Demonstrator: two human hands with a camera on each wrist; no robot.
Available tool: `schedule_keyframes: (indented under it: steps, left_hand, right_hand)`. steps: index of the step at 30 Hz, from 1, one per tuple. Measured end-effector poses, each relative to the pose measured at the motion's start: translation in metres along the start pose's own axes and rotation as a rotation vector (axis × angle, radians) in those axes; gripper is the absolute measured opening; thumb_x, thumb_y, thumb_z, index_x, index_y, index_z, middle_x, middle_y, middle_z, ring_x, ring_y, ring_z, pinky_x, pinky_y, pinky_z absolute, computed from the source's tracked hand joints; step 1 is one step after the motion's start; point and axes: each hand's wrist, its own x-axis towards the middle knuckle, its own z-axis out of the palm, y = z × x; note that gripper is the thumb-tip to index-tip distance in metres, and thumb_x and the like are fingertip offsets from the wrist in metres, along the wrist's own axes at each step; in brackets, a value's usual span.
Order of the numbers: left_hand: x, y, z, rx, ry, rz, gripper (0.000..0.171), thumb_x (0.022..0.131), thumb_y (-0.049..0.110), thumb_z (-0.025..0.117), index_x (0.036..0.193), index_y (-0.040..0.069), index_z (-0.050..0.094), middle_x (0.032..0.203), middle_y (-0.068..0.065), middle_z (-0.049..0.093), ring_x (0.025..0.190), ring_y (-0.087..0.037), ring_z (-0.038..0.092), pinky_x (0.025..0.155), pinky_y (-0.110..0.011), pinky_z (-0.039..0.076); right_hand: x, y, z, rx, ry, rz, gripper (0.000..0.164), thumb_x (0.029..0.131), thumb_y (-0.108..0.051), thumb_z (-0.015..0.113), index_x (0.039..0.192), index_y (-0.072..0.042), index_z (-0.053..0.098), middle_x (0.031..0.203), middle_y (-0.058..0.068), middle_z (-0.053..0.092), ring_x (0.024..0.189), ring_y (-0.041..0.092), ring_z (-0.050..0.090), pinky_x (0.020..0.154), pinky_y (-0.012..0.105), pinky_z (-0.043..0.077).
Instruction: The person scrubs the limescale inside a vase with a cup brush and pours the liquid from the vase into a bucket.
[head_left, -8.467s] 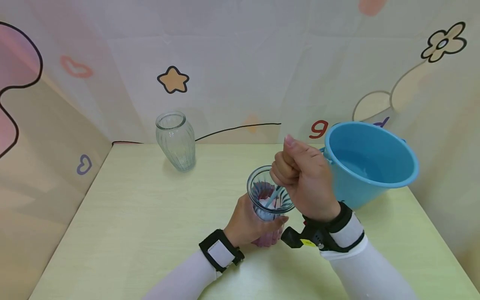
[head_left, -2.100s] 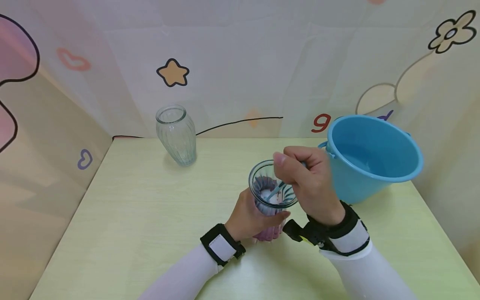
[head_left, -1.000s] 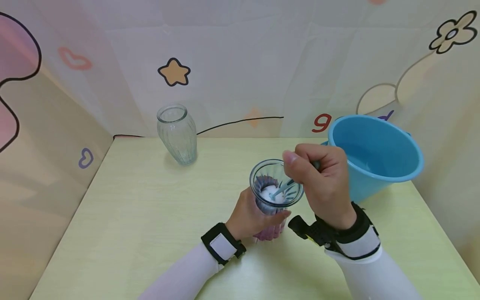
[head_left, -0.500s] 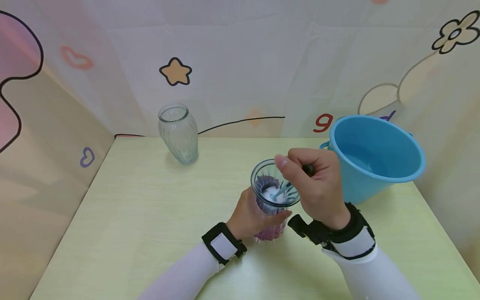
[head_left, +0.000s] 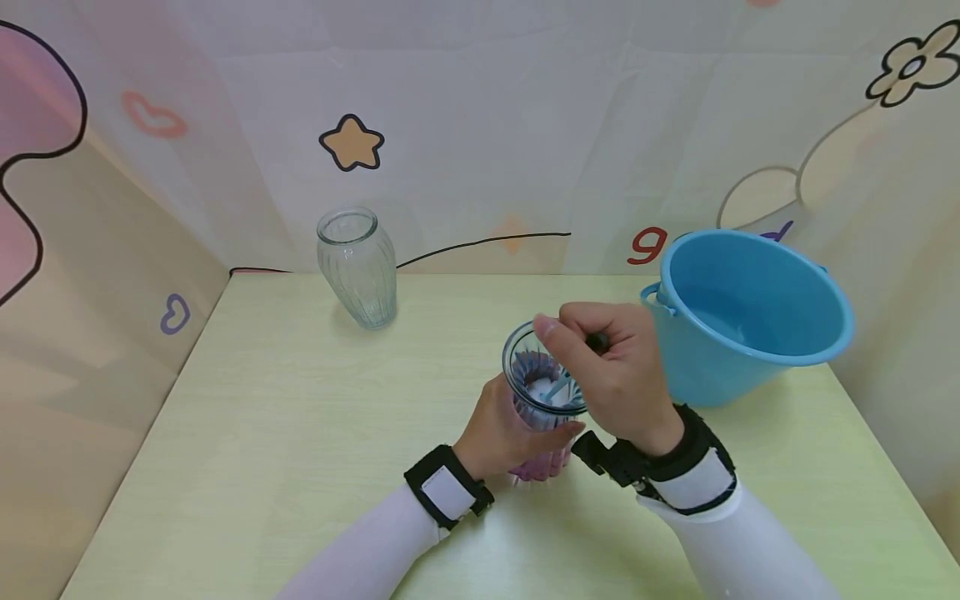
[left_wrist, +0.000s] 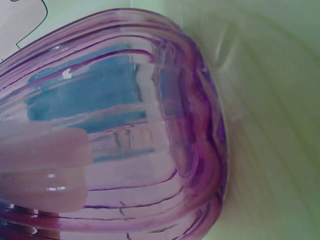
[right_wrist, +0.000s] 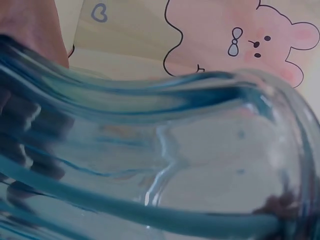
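Note:
My left hand [head_left: 498, 433] grips a ribbed glass vase [head_left: 542, 467], blue toward the mouth and purple at the base, tilted slightly on the table. A fist made by my right hand [head_left: 618, 375] over the vase's mouth holds a sponge cup brush [head_left: 558, 387] with a light blue stem. Its dark handle end pokes out above the fingers, and its white head sits down inside the vase. In the left wrist view the vase's purple base [left_wrist: 200, 150] stands close to the tabletop. The blue upper wall [right_wrist: 210, 150] fills the right wrist view.
A clear ribbed glass vase [head_left: 358, 279] stands at the back left of the pale wooden table [head_left: 300, 417]. Close behind my right hand is a light blue bucket [head_left: 697, 354]. A printed cloth [head_left: 480, 125] hangs along the back and sides.
Over the last second my right hand, with the brush, has shifted left and slightly down across the vase's mouth, after an earlier shift right. My left hand and the vase stay in place.

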Motion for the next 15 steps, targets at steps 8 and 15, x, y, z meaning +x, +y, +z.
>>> schedule_keyframes:
  steps: [8, 15]
  left_hand:
    - [-0.0003, 0.0004, -0.0001, -0.016, -0.002, -0.003, 0.072, 0.080, 0.015, 0.088, 0.138, 0.021, 0.046, 0.126, -0.003, 0.068, 0.112, -0.014, 0.067, 0.099, -0.029, 0.058]
    - [-0.0011, 0.0003, -0.0008, -0.008, -0.005, -0.011, 0.072, 0.079, 0.014, 0.088, 0.138, 0.018, 0.046, 0.128, -0.004, 0.066, 0.113, -0.015, 0.066, 0.098, -0.028, 0.058]
  right_hand:
    - [-0.0006, 0.0027, 0.0040, -0.033, -0.012, 0.022, 0.043, 0.092, 0.007, 0.055, 0.055, -0.010, 0.039, 0.052, 0.001, 0.029, 0.048, 0.010, 0.031, 0.041, 0.028, 0.019]
    - [-0.0017, 0.0047, 0.0060, -0.061, -0.041, 0.108, 0.046, 0.095, 0.005, 0.057, 0.056, -0.010, 0.039, 0.054, 0.002, 0.027, 0.050, 0.012, 0.030, 0.042, 0.033, 0.019]
